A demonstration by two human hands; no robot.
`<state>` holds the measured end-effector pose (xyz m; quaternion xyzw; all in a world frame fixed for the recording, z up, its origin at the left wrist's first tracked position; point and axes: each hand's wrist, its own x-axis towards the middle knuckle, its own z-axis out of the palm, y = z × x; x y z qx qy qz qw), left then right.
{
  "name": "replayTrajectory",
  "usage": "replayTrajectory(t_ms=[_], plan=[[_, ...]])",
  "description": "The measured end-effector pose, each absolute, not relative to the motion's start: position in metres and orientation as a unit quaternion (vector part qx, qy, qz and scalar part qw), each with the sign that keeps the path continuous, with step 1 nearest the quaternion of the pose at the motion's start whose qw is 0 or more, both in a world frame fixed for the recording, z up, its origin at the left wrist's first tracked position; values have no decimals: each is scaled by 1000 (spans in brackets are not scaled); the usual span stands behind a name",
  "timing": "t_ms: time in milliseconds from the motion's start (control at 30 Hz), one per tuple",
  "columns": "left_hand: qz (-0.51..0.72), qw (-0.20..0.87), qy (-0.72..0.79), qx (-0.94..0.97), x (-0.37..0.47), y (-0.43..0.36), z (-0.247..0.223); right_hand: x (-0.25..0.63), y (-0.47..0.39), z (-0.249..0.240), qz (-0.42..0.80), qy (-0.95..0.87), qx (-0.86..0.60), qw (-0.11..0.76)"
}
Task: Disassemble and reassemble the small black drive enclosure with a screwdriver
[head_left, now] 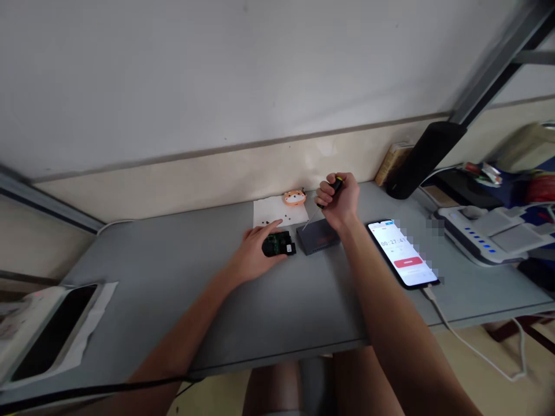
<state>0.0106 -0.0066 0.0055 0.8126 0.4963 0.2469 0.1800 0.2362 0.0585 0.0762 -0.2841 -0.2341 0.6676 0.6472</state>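
Observation:
My left hand (255,249) lies over the left end of a black device with a green circuit board (277,244). Its index finger and thumb are spread along the far and near sides, and the palm hides part of the board. My right hand (340,199) is wrapped round the black and yellow handle of a screwdriver (313,216). The shaft slants down to the left, its tip over the left part of a dark grey box (315,238). Whether the tip touches the box I cannot tell. Box and board lie side by side on the grey table (277,312).
Small dark screws and an orange animal-face case (295,198) lie on white paper (266,210) behind the board. To the right are a lit phone (403,254) with a cable, a black cylinder (425,162) and a white-grey device (489,237). A dark tablet (54,332) lies left.

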Motion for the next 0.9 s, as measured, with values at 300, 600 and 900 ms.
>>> replayTrajectory(t_ms=[300,600,900], plan=[[348,112,419,831,22,-30,37,244,55,85,644,-274,-275,659],[197,46,308,930,31,-42,1,239,34,89,281,-668,-457,515],[311,10,440,842,-8,-17,6,252,42,67,211,-778,-574,144]])
